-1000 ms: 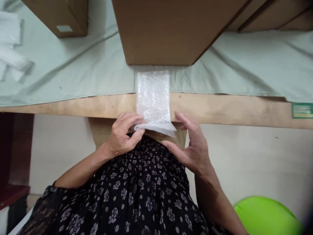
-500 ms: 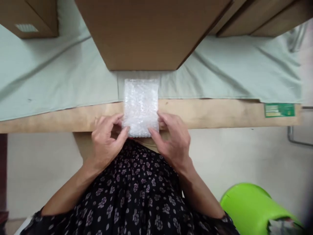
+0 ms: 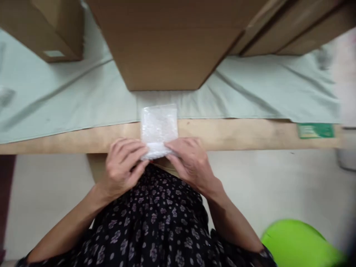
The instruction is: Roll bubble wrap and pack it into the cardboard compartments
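A clear bubble wrap bag (image 3: 159, 124) lies across the wooden table edge, its far end over the green cloth. The near end is folded or rolled over into a thicker band. My left hand (image 3: 124, 165) grips the left corner of that band, with the thumb below and fingers on top. At the right corner my right hand (image 3: 190, 159) pinches the same band between thumb and fingers. Whether anything lies inside the bag I cannot make out.
A large cardboard box (image 3: 164, 55) stands just beyond the bag. More boxes are at the back left (image 3: 63, 33) and back right (image 3: 275, 37). A green sticker (image 3: 315, 130) is on the wooden edge. A bright green bin (image 3: 297, 241) stands low at right.
The near end of the bag has been folded over, so the bag looks shorter. Both hands have closed more over that end, fingers now on top. The view has shifted slightly.
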Demonstrator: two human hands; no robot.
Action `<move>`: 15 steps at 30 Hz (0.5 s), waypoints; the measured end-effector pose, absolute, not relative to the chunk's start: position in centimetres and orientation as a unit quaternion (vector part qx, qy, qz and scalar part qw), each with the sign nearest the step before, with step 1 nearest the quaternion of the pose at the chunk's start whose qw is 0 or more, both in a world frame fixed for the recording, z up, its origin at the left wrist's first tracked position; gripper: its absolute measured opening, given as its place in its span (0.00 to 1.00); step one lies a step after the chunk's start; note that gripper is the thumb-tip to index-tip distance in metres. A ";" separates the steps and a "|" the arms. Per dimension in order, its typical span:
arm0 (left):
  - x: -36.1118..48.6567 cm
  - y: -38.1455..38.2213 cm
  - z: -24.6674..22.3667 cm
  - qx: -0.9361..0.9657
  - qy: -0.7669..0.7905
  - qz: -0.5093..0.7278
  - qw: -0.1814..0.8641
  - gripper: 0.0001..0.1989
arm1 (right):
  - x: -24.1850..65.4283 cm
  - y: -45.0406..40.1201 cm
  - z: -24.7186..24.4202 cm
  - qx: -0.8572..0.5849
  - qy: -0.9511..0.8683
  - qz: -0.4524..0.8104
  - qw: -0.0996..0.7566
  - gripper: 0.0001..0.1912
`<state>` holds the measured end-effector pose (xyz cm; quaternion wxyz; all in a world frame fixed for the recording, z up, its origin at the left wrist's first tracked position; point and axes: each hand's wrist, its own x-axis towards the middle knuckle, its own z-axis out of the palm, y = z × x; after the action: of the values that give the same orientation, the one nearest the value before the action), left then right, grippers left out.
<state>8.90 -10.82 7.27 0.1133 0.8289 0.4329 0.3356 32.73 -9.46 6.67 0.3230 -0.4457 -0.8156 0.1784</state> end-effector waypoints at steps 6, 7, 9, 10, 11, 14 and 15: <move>10.4 -7.2 7.5 0.754 0.531 0.350 0.163 0.13 | 33.4 -9.4 7.7 -0.506 -0.785 0.079 0.349 0.20; 10.7 -6.5 7.5 0.751 0.544 0.335 0.166 0.12 | 33.6 -9.3 7.7 -0.496 -0.793 0.056 0.349 0.22; 10.7 -5.2 7.1 0.753 0.556 0.318 0.147 0.11 | 33.6 -8.6 7.2 -0.458 -0.824 0.043 0.330 0.22; 10.5 -4.8 6.8 0.752 0.563 0.313 0.139 0.11 | 33.5 -8.0 6.7 -0.440 -0.840 0.046 0.315 0.22; 10.3 -4.6 6.5 0.746 0.570 0.317 0.135 0.11 | 33.2 -7.4 6.1 -0.427 -0.851 0.051 0.301 0.21; 9.9 -5.9 6.7 0.694 0.584 0.383 0.174 0.13 | 32.2 -5.8 5.1 -0.435 -0.849 0.068 0.291 0.17; 10.0 -6.8 7.1 0.662 0.589 0.415 0.206 0.14 | 31.9 -5.5 5.1 -0.447 -0.839 0.075 0.300 0.16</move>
<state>10.03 -6.84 7.07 0.2063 0.6624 0.5889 0.4146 31.94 -5.49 5.12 0.3000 -0.4468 -0.8394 0.0755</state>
